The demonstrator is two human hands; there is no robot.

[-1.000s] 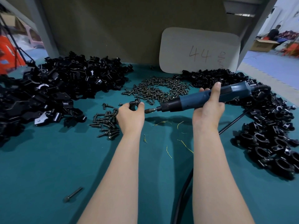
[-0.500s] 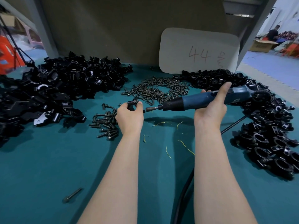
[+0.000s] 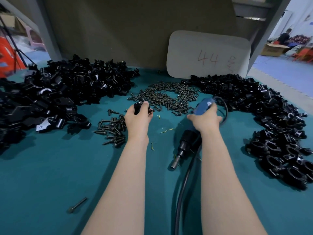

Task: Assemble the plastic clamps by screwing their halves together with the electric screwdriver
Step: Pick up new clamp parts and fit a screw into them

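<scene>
My left hand (image 3: 138, 117) grips a small black plastic clamp (image 3: 137, 106) with a screw sticking out to the right, held above the green table. My right hand (image 3: 205, 118) holds the blue electric screwdriver (image 3: 188, 139) by its body. The tool now points down and toward me, its metal bit socket (image 3: 174, 164) close to the table between my forearms. Its black cable (image 3: 182, 187) runs back along my right arm. A heap of loose clamp halves (image 3: 64, 92) lies at the left.
Dark screws (image 3: 167, 97) are spread at the middle back, with a smaller pile of longer bolts (image 3: 112, 130) by my left wrist. Assembled clamps (image 3: 274, 126) curve along the right side. A white board marked 44 (image 3: 208, 55) leans on the back wall. A single bolt (image 3: 77, 205) lies near left.
My right hand has swung the screwdriver away from the clamp, from lying level and pointing left to pointing down toward me. My left hand still holds the clamp and has shifted slightly.
</scene>
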